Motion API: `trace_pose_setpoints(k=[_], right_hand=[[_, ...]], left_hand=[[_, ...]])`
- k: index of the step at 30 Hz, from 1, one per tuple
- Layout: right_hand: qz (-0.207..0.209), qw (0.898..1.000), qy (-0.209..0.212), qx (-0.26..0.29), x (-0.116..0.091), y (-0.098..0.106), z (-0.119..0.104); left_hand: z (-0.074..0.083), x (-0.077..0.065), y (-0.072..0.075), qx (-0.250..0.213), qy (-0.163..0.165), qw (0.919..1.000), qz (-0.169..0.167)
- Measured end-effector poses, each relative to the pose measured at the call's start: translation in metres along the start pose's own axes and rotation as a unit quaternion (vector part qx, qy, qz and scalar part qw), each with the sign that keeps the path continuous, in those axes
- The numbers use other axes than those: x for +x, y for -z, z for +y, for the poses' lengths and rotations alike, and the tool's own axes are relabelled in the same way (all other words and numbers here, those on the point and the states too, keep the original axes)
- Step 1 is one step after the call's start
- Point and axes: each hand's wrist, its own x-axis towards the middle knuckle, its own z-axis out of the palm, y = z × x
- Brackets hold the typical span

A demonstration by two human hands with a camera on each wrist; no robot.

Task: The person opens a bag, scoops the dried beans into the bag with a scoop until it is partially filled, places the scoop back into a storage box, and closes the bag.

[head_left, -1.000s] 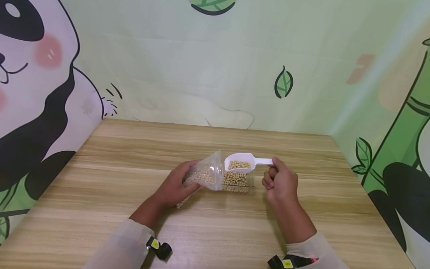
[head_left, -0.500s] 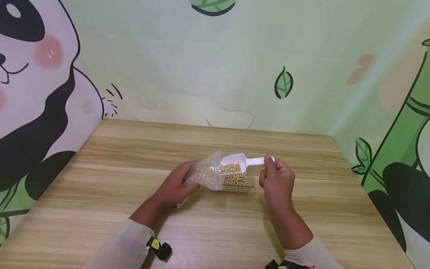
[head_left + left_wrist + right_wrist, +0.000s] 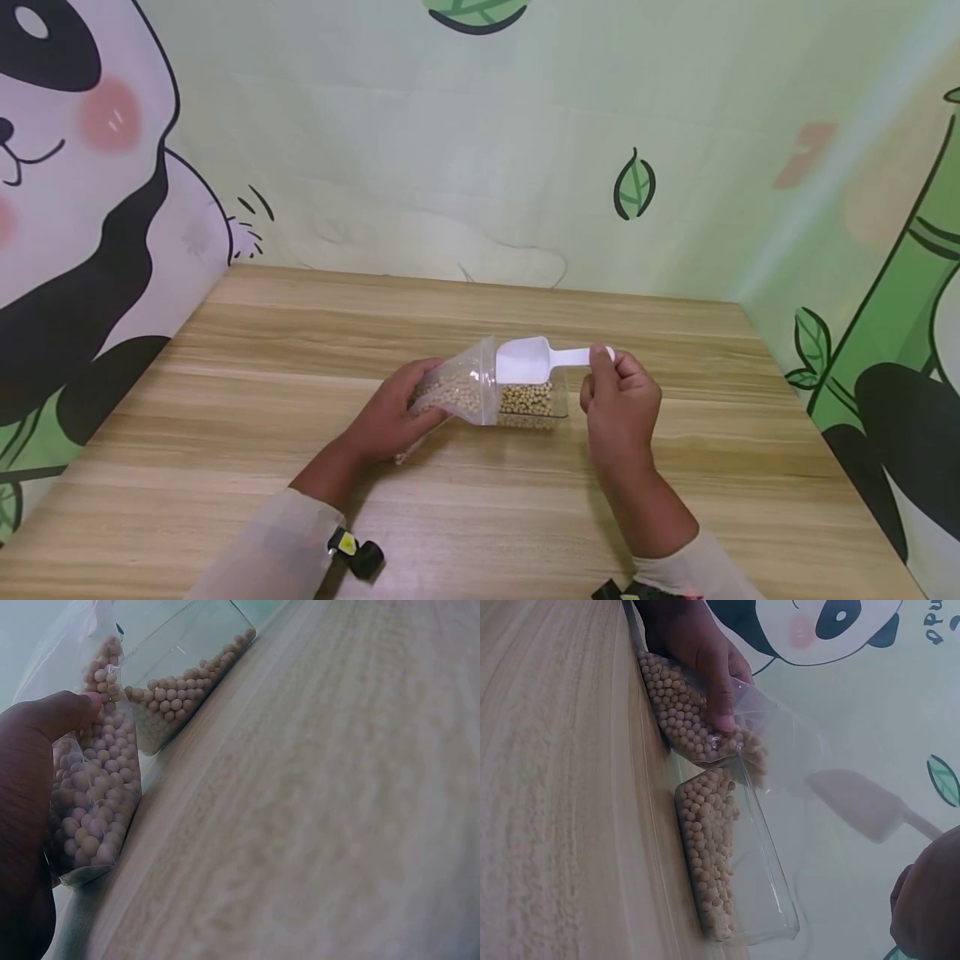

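Note:
In the head view my left hand [image 3: 382, 417] grips a clear plastic bag [image 3: 467, 385] partly filled with round beige beans, like soybeans. Its mouth leans right, over the near end of a clear box [image 3: 559, 407]. More beans [image 3: 705, 847] lie in that box, heaped along its bottom in the right wrist view. My right hand [image 3: 624, 412] pinches the handle end of a white scoop [image 3: 522, 360] between thumb and curled fingers. The scoop is tilted above the box, its front edge at the bag's mouth, and no beans show on it.
Bag and box stand on a wood-grain table [image 3: 300, 325]. Behind it rises a wall covering [image 3: 375, 150] printed with pandas, leaves and bamboo. Black wrist cameras [image 3: 363, 560] sit at both sleeves.
The scoop, earlier level and carrying beans, has moved left to the bag's mouth and tipped; its beans are gone from sight. The left hand and bag have stayed in place.

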Motion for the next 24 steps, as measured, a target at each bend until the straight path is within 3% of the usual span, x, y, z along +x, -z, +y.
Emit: trace_pose_setpoints(k=[10,20,24], right_hand=[[0.013,0.998,0.059,-0.003,0.0007,0.0009,0.0000],[0.040,0.998,0.055,0.006,0.0056,0.0032,0.0041],[0.048,0.998,0.045,-0.003,0.0070,0.0044,0.0054]], left_hand=[[0.0025,-0.0002,0.0008,0.001,0.007,1.0000,-0.002],[0.0017,-0.0004,0.0010,-0.043,0.029,0.9986,-0.005],[0.0006,-0.0007,0.0012,-0.041,0.024,0.9989,0.006]])
